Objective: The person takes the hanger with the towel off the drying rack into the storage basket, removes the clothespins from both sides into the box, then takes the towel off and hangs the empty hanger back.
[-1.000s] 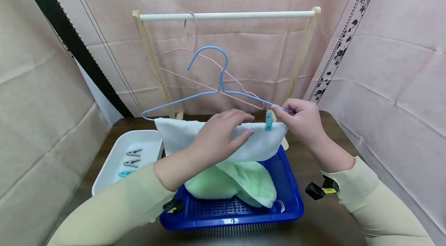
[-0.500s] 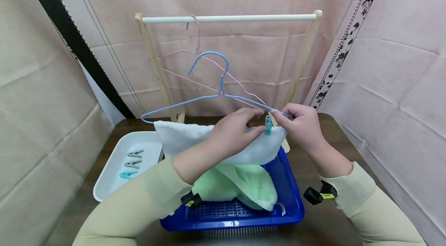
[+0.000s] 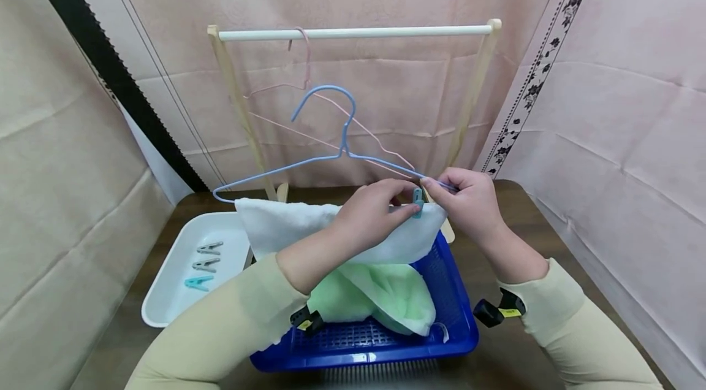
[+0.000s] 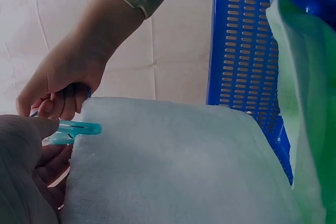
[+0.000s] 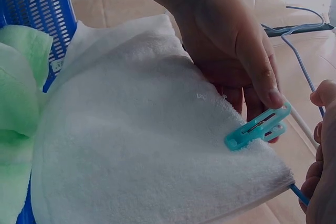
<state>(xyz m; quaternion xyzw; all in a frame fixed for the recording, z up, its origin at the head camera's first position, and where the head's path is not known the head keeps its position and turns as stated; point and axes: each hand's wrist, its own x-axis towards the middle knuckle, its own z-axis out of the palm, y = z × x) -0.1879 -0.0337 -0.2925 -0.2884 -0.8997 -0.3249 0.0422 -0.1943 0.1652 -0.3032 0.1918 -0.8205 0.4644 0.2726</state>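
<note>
A white towel (image 3: 287,224) is folded over the bottom bar of a blue clothes hanger (image 3: 345,132), its hook pointing up. My right hand (image 3: 469,200) grips the hanger's right end. Near that end, a teal clothespin (image 3: 417,203) is clipped on the towel's top edge. With thumb and fingers, my left hand (image 3: 366,212) pinches the clothespin's handle ends. In the right wrist view, the left thumb lies on the clothespin (image 5: 257,129), whose tip bites the towel (image 5: 131,129). Part of the left fingers is hidden behind the towel.
Below the towel, a blue basket (image 3: 466,322) holds a green towel (image 3: 405,298). To the left stands a white tray (image 3: 157,301) with two grey clothespins (image 3: 206,265) and one teal clothespin (image 3: 198,282). Behind, a pink hanger (image 3: 307,65) hangs on the rack's white bar (image 3: 386,32).
My left hand has moved right along the towel's top edge, from beside the clothespin to pinching it. The right hand keeps its grip on the hanger.
</note>
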